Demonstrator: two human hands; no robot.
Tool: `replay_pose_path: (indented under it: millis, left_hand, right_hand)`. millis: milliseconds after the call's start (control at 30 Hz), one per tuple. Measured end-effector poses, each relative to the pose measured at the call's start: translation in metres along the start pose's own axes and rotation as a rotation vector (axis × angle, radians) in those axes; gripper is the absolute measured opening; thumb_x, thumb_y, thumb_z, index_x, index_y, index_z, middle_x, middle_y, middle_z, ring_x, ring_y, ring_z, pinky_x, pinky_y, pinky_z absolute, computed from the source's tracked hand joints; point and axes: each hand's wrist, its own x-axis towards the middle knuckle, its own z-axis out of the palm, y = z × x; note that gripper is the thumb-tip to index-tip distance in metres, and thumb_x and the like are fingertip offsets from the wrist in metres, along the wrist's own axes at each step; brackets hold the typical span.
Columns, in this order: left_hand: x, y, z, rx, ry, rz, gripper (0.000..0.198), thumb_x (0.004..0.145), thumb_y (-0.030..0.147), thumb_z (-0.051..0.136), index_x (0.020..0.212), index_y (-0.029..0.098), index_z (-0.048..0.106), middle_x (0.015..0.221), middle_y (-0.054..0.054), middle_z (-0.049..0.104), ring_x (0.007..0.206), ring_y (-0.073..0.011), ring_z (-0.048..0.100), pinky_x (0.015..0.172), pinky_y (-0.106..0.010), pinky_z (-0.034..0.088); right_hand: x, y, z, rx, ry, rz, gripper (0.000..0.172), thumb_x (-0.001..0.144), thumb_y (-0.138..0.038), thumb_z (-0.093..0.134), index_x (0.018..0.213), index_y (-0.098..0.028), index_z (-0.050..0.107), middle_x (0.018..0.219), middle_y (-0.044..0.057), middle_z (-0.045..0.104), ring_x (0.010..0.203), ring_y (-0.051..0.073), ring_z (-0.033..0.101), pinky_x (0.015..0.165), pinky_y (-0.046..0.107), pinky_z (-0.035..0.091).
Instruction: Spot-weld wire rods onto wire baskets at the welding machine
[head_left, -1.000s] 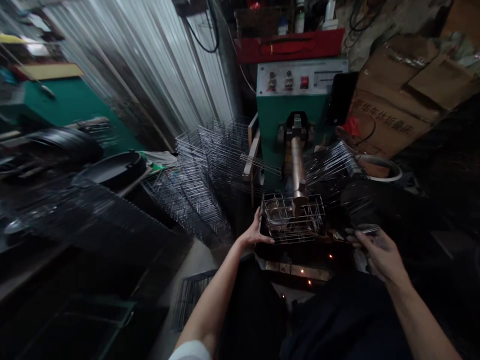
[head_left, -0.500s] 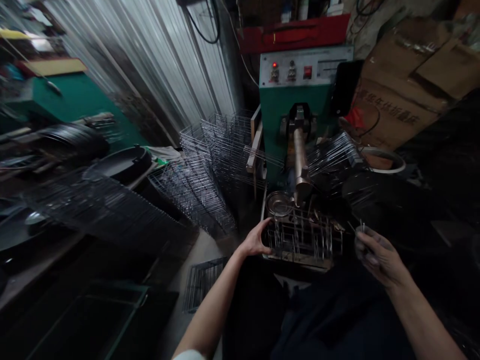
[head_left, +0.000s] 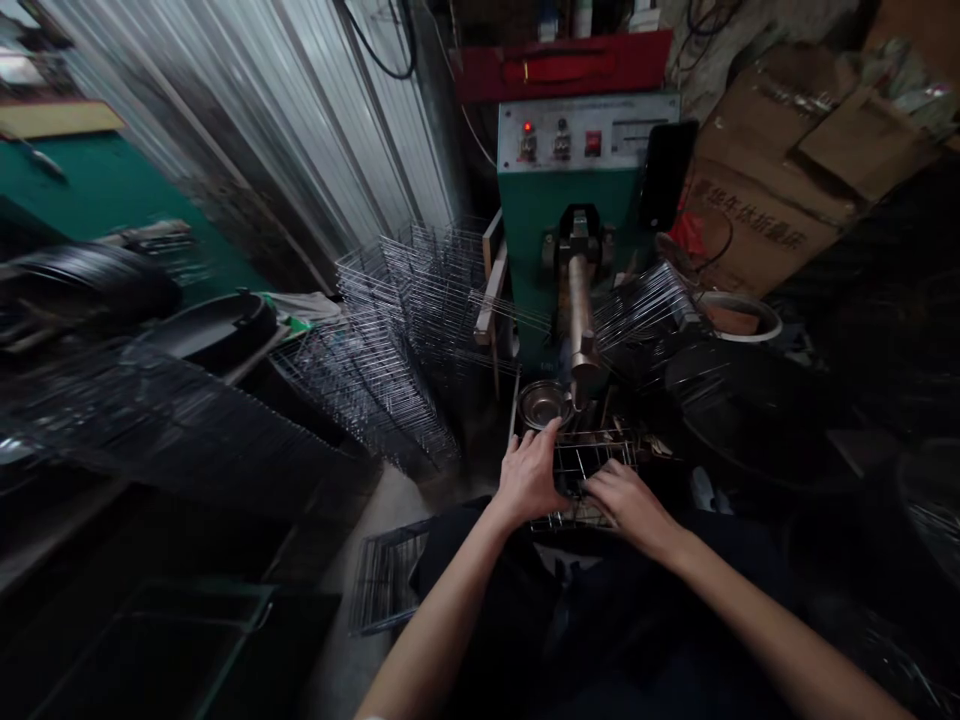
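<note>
A wire rack (head_left: pixel 592 437) of thin metal rods lies in front of the green machine, below its copper-coloured arm (head_left: pixel 581 315). My left hand (head_left: pixel 529 475) is at the rack's left side, fingers curved over its edge and thumb towards the middle. From the right, my right hand (head_left: pixel 634 508) reaches over the rack with its fingers bent together and its tips down among the rods. Whatever those fingertips pinch is hidden. Just beyond my left fingers sits a small round metal dish (head_left: pixel 544 403).
Stacked wire grids (head_left: pixel 390 340) stand left of the green machine (head_left: pixel 525 220), whose panel shows a red light. Another wire rack (head_left: pixel 386 580) is on the floor at lower left. A cardboard box (head_left: pixel 772 200) and a white-rimmed bucket (head_left: pixel 742 315) stand to the right.
My right hand has come left from beside the rack, where thin wire ends stuck out of its fingers, onto the rack. My left hand has turned over the rack's left side. The view has shifted slightly.
</note>
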Motion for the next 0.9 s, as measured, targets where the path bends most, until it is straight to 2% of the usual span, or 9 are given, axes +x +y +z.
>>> replay_pose_path:
  millis: [100,200,367,633,900]
  left_hand:
    - [0.005,0.005,-0.008,-0.001,0.04,-0.017,0.126,0.049,0.035,0.086,0.153,0.026,0.015,0.148,-0.011,0.049,0.141,-0.0376,0.04,0.12,-0.056,0.023]
    - [0.009,0.009,-0.014,-0.009,0.057,-0.039,0.124,0.05,0.034,0.085,0.153,0.028,0.017,0.153,-0.01,0.044,0.144,-0.0388,0.036,0.12,-0.056,0.021]
    - [0.01,0.013,-0.019,-0.01,0.083,-0.041,0.12,0.052,0.036,0.085,0.152,0.029,0.018,0.153,-0.009,0.044,0.144,-0.0381,0.036,0.121,-0.056,0.02]
    - [0.026,0.016,-0.028,-0.028,0.108,-0.051,0.12,0.05,0.035,0.087,0.15,0.03,0.021,0.15,-0.009,0.047,0.141,-0.0376,0.04,0.119,-0.055,0.023]
    - [0.036,0.017,-0.033,-0.024,0.111,-0.08,0.12,0.051,0.039,0.087,0.15,0.029,0.02,0.141,-0.01,0.055,0.134,-0.0368,0.047,0.116,-0.056,0.027]
  right_hand:
    - [0.0,0.003,0.007,-0.196,0.075,-0.097,0.033,0.094,-0.007,0.049,0.122,-0.016,0.065,0.106,0.012,0.071,0.098,0.028,0.058,0.084,0.042,0.051]
    - [-0.001,0.006,0.004,-0.246,0.132,-0.142,0.044,0.092,-0.002,0.044,0.129,-0.016,0.062,0.113,0.012,0.07,0.101,0.028,0.058,0.085,0.043,0.052]
    - [-0.002,0.011,-0.004,-0.182,0.182,-0.156,0.045,0.092,-0.001,0.043,0.131,-0.012,0.061,0.118,0.013,0.069,0.102,0.028,0.058,0.088,0.043,0.053]
    - [0.006,0.026,-0.004,-0.233,0.192,-0.103,0.047,0.091,-0.005,0.047,0.134,-0.019,0.061,0.124,0.01,0.068,0.11,0.028,0.059,0.092,0.045,0.052]
    - [0.016,0.031,-0.008,-0.2,0.242,-0.109,0.04,0.095,-0.007,0.047,0.13,-0.019,0.062,0.119,0.009,0.069,0.106,0.027,0.058,0.092,0.042,0.049]
